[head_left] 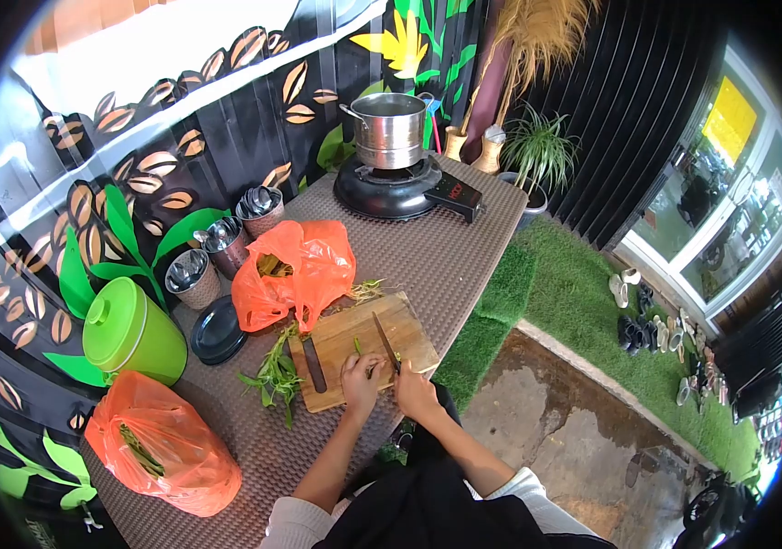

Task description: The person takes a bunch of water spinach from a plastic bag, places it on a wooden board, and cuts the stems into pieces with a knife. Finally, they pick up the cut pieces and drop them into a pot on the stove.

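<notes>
My right hand (416, 392) is closed round the handle of a knife (385, 339), whose blade points away over the wooden cutting board (400, 316). Beside it, my left hand (360, 381) rests on the board with curled fingers. A short green stem (357, 346) pokes out at its fingertips; the rest is hidden by the hand. Along the board's left side runs a dark brown strip (315, 366). Leafy green stalks (277, 371) lie left of the board. Behind it sits an open orange plastic bag (318, 265) with plant matter inside.
A second orange bag (171, 453) stands at the near left, by a lidded green container (135, 329). Dark plates (218, 331) and several cutlery cups (259, 210) line the wall side. A steel pot (391, 133) sits on a black portable stove (386, 190) at the far end.
</notes>
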Demonstrator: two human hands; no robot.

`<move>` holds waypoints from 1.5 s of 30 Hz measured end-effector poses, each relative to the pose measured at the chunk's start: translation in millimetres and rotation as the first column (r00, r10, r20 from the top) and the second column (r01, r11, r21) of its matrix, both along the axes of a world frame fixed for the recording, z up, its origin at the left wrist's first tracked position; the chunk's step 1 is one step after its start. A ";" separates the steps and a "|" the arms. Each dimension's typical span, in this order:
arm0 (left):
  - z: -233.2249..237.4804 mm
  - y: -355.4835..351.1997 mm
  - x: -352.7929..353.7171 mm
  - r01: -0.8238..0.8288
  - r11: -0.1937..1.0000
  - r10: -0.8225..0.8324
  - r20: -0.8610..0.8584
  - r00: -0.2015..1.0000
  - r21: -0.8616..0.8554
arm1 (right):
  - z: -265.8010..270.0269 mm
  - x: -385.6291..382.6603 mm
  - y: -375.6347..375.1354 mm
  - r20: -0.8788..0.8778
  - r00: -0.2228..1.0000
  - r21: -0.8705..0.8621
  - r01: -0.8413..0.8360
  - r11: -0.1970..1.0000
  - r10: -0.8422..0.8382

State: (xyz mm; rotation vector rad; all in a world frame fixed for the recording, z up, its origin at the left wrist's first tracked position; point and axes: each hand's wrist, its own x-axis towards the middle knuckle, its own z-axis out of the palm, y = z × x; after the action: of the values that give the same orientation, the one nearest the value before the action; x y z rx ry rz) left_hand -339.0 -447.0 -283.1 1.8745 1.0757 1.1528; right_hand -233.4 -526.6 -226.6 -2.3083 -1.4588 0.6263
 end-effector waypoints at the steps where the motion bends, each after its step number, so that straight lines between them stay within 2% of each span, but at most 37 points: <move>1: 2.8 0.7 1.8 0.002 1.000 -0.002 -0.001 1.000 0.002 | -1.9 3.0 0.6 0.006 1.000 0.015 -0.023 1.000 0.023; 3: 9.1 -0.8 3.9 -0.002 0.997 0.010 -0.103 0.995 0.081 | -1.9 3.9 0.9 0.012 0.999 0.032 -0.044 0.999 0.044; 4: 12.7 -2.6 2.9 -0.001 0.997 0.009 -0.102 0.995 0.082 | 0.2 3.2 0.7 0.003 0.999 0.020 -0.042 0.999 0.042; 7: 27.4 -8.9 -3.4 -0.004 1.000 0.004 -0.052 0.999 -0.012 | 2.3 1.2 -2.0 -0.003 0.999 0.008 -0.041 0.999 0.041; 9: 35.6 -9.7 -7.2 -0.090 0.970 0.110 -0.080 0.991 0.224 | 2.9 -0.2 -1.6 -0.001 0.999 0.010 -0.045 0.999 0.045; 10: 32.1 -8.9 -9.1 -0.093 0.970 0.114 -0.081 0.990 0.224 | 3.3 -0.4 -1.7 0.005 0.999 0.017 -0.042 0.999 0.042; 12: 26.2 -6.7 -12.7 -0.073 0.986 0.105 -0.215 0.971 0.151 | 4.2 -1.5 -1.6 0.009 0.999 0.025 -0.039 0.999 0.039; 20: 19.7 -6.7 -10.0 -0.067 0.978 0.115 -0.239 0.964 0.198 | 9.4 -18.4 -5.6 0.052 0.999 -0.094 0.006 0.996 -0.001; 24: 17.2 -6.3 -9.7 -0.070 0.975 0.123 -0.247 0.961 0.212 | -4.7 -14.9 2.6 0.051 0.999 -0.044 0.002 0.999 0.000; 26: 16.7 -7.2 -8.5 -0.072 0.974 0.127 -0.251 0.960 0.216 | -3.1 -4.2 16.2 0.065 0.998 0.001 -0.028 1.000 0.028; 31: 18.9 -8.1 -9.4 -0.080 0.977 0.128 -0.247 0.960 0.198 | -1.0 4.9 15.2 0.011 0.997 -0.025 -0.078 0.997 0.078; 33: 17.2 -8.0 -9.6 -0.089 0.970 0.146 -0.251 0.957 0.227 | -12.5 -1.2 6.4 0.144 0.974 -0.016 -0.174 0.985 0.174; 34: 17.7 -7.6 -9.9 -0.090 0.970 0.147 -0.248 0.958 0.227 | -10.1 -4.4 6.9 0.147 0.974 -0.016 -0.175 0.984 0.175; 36: 17.7 -8.8 -10.6 -0.078 0.975 0.132 -0.259 0.957 0.210 | -3.6 -14.4 5.6 0.093 0.995 -0.071 -0.016 0.997 0.023; 38: 17.4 -9.4 -10.0 -0.084 0.973 0.140 -0.258 0.956 0.214 | -2.4 -9.7 12.6 0.094 0.995 -0.014 -0.029 0.999 0.030; 40: 18.4 -10.6 -9.7 -0.083 0.972 0.141 -0.259 0.956 0.222 | -2.5 1.0 22.0 0.002 0.998 0.014 -0.063 0.998 0.063; 44: 15.0 -10.2 -10.8 -0.090 0.967 0.147 -0.237 0.960 0.236 | 9.7 -1.7 9.1 -0.007 0.995 0.008 -0.100 0.995 0.100; 45: 14.7 -9.3 -9.8 -0.092 0.963 0.154 -0.234 0.960 0.255 | 7.4 -8.5 4.7 0.009 0.998 -0.038 -0.059 0.998 0.060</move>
State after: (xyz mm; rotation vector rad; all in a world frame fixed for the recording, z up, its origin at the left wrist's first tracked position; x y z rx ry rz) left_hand -348.8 -456.3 -268.4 2.2184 1.2538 1.1819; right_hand -241.9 -521.9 -219.2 -2.3063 -1.5379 0.6653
